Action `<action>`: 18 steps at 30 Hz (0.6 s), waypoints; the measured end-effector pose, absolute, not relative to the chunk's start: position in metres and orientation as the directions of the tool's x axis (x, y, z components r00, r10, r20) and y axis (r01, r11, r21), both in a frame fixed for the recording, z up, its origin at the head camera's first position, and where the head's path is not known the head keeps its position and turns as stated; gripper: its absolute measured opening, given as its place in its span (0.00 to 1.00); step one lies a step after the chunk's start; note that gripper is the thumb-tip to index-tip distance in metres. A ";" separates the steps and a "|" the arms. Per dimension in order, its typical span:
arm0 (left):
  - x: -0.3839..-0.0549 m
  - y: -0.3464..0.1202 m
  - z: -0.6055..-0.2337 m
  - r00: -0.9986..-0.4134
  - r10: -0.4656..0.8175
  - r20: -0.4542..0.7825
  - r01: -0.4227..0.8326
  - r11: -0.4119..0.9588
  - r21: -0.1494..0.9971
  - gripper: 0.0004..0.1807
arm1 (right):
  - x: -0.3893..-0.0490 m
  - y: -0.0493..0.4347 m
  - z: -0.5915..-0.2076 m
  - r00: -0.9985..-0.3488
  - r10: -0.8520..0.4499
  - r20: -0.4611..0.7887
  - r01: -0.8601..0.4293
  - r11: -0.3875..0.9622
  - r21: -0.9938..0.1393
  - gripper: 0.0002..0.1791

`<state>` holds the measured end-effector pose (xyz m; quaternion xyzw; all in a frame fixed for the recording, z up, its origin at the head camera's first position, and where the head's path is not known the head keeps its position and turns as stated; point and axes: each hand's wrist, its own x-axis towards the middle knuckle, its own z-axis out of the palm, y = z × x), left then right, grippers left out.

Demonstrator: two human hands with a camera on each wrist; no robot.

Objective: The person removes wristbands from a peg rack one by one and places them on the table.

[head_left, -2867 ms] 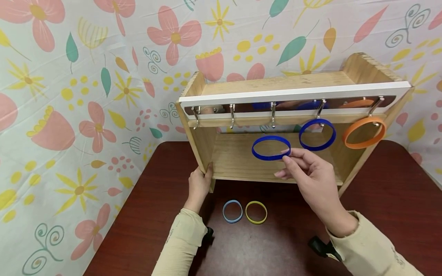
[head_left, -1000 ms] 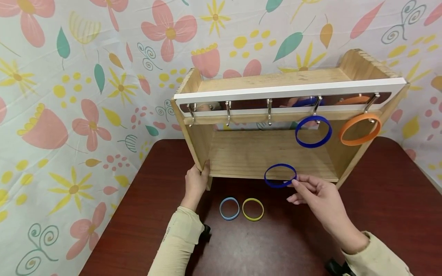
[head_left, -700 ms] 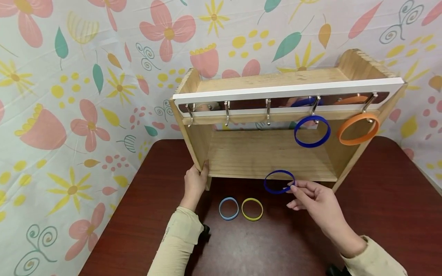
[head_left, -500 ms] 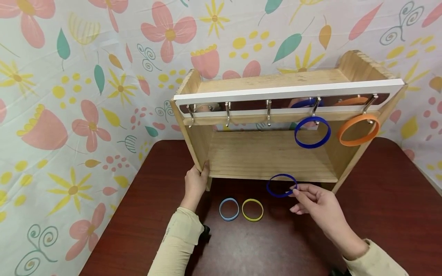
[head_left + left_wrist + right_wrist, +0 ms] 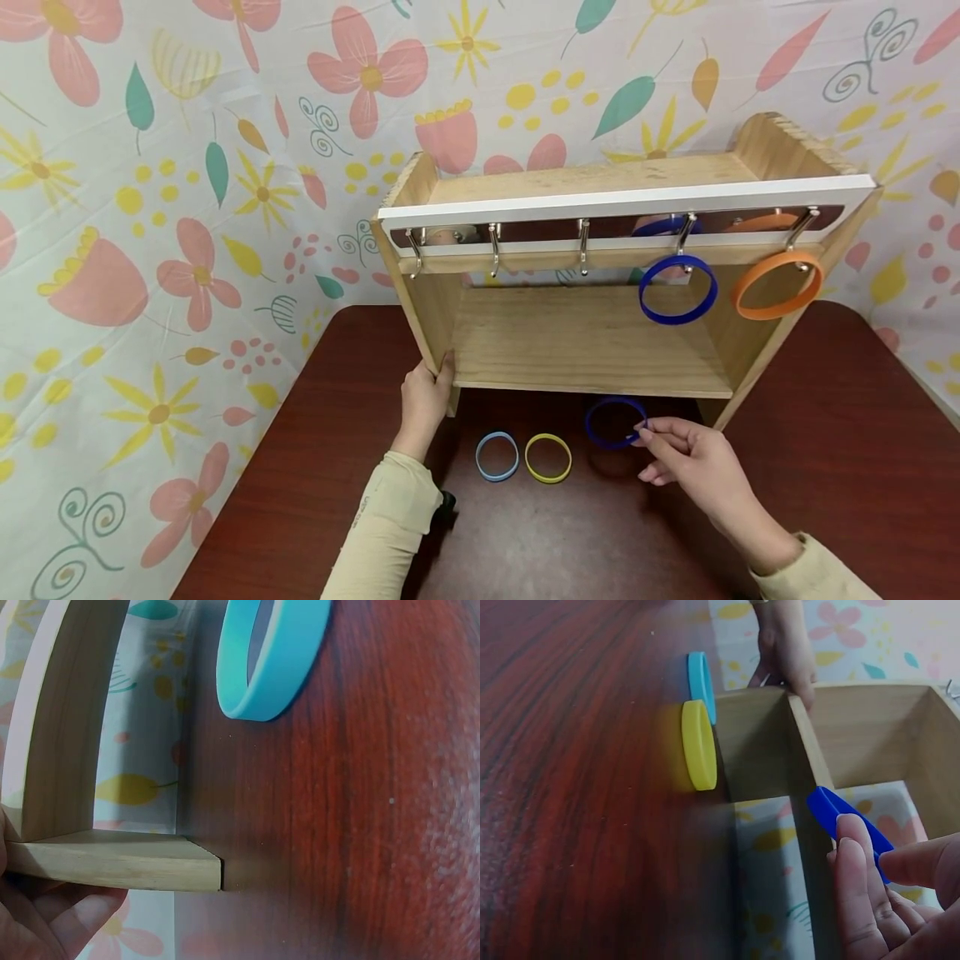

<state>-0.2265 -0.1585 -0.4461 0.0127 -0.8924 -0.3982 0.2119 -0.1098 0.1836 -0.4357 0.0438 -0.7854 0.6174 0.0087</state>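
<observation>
My right hand (image 5: 701, 471) pinches a dark blue wristband (image 5: 825, 808) between thumb and fingers, low over the table and just in front of the shelf's lower board. At the left, my left hand (image 5: 423, 400) grips the side panel of the wooden shelf (image 5: 585, 342); the left wrist view shows fingers behind the panel's foot. A light blue wristband (image 5: 497, 477) and a yellow wristband (image 5: 548, 479) lie side by side on the table between the hands. From the shelf's hook rail hang another dark blue wristband (image 5: 675, 319) and an orange wristband (image 5: 776, 313).
Several metal hooks (image 5: 584, 246) line the white-edged rail (image 5: 630, 198) along the shelf's upper front; the two at the right carry wristbands. The shelf stands on a dark red-brown table (image 5: 315, 500). Behind it hangs a flower-patterned cloth (image 5: 262, 100).
My right hand has lowered the dark blue wristband from near the hooks to below the lower board, close over the table. My left hand keeps its grip on the side panel.
</observation>
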 end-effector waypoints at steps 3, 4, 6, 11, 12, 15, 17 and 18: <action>-0.226 -0.159 -0.445 -0.908 -0.189 0.374 0.152 0.682 0.715 0.17 | -0.111 0.184 -0.440 -0.997 -0.066 0.041 -0.056 0.244 -0.968 0.19; -0.226 -0.159 -0.445 -0.907 -0.188 0.376 0.154 0.683 0.714 0.17 | -0.111 0.184 -0.441 -0.997 -0.068 0.027 -0.043 0.244 -0.969 0.18; -0.226 -0.159 -0.446 -0.907 -0.188 0.378 0.155 0.685 0.712 0.17 | -0.112 0.184 -0.445 -0.997 -0.081 0.001 -0.020 0.240 -0.971 0.18; -0.227 -0.159 -0.447 -0.906 -0.192 0.378 0.151 0.688 0.710 0.17 | -0.113 0.184 -0.452 -0.991 -0.122 -0.058 0.029 0.226 -0.974 0.18; -0.227 -0.159 -0.447 -0.906 -0.193 0.377 0.149 0.688 0.710 0.17 | -0.113 0.184 -0.453 -0.989 -0.129 -0.072 0.041 0.227 -0.973 0.18; -0.227 -0.159 -0.447 -0.907 -0.196 0.374 0.145 0.687 0.712 0.17 | -0.113 0.184 -0.457 -0.982 -0.163 -0.098 0.057 0.237 -0.970 0.19; -0.227 -0.159 -0.446 -0.907 -0.197 0.372 0.144 0.685 0.714 0.17 | -0.113 0.184 -0.460 -0.976 -0.186 -0.112 0.065 0.242 -0.968 0.19; -0.227 -0.159 -0.446 -0.908 -0.196 0.371 0.144 0.686 0.713 0.17 | -0.113 0.184 -0.462 -0.973 -0.201 -0.112 0.062 0.241 -0.969 0.18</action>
